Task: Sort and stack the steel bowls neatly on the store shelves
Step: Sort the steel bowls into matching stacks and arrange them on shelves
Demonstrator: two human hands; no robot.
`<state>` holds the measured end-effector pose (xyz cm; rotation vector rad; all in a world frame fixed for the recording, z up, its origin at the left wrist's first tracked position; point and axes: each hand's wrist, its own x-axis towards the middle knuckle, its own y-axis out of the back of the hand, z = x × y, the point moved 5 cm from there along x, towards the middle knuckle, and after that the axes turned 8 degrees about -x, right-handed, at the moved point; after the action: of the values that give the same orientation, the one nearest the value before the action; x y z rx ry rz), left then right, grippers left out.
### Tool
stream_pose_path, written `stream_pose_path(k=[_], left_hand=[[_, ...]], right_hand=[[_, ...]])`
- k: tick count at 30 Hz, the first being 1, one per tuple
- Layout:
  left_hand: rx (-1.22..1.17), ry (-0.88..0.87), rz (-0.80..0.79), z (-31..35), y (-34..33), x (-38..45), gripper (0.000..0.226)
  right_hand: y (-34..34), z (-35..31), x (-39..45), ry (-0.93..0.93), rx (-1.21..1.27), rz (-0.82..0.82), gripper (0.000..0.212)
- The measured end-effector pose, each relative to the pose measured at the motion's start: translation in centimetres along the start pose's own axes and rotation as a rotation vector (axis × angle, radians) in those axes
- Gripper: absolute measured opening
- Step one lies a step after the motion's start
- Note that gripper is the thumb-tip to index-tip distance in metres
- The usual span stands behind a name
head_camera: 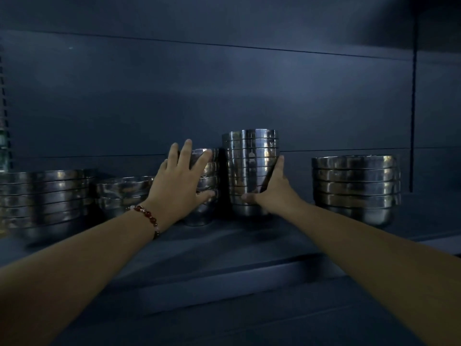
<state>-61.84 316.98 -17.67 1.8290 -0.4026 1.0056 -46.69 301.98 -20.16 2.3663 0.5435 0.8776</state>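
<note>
Several stacks of steel bowls stand in a row on a dark shelf (pixel 224 248). In the middle, a tall narrow stack (pixel 250 158) stands upright, and my right hand (pixel 273 189) grips its lower right side, thumb across the front. Just left of it is a shorter stack of small bowls (pixel 208 171); my left hand (pixel 179 181) lies against its front with fingers spread and straight, thumb low. The two stacks stand close together, almost touching.
A wide stack of large bowls (pixel 355 186) stands to the right, a low small stack (pixel 122 193) and a wide stack (pixel 42 196) to the left. The dark back panel (pixel 224 96) rises behind. The shelf's front lip (pixel 224 278) runs below my forearms.
</note>
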Motion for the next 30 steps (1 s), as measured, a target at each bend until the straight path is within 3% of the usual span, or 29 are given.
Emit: stream_pose_path(k=[10, 17, 20, 24, 28, 30], left_hand=[[0.006, -0.019, 0.024, 0.2, -0.2, -0.2, 0.093], [0.081, -0.005, -0.021, 0.6, 0.6, 0.0, 0.09], [0.168, -0.01, -0.025, 0.9, 1.1, 0.0, 0.085], [0.221, -0.057, -0.01, 2.7, 1.4, 0.0, 0.082], [0.165, -0.127, 0.001, 5.7, 1.6, 0.8, 0.083], [0.151, -0.142, -0.006, 7.2, 1.6, 1.4, 0.085]], right_hand=[[-1.8, -0.4, 1.3, -0.116, -0.124, 0.055, 0.133], [-1.1, -1.3, 1.5, -0.174, -0.326, -0.048, 0.127], [1.5, -2.1, 0.8, -0.079, -0.596, -0.144, 0.11], [6.2, -3.8, -3.2, 0.21, -0.833, -0.14, 0.057], [9.8, -3.5, -7.4, 0.297, -0.939, -0.114, 0.053], [11.6, -2.4, -8.3, 0.331, -0.987, 0.004, 0.055]])
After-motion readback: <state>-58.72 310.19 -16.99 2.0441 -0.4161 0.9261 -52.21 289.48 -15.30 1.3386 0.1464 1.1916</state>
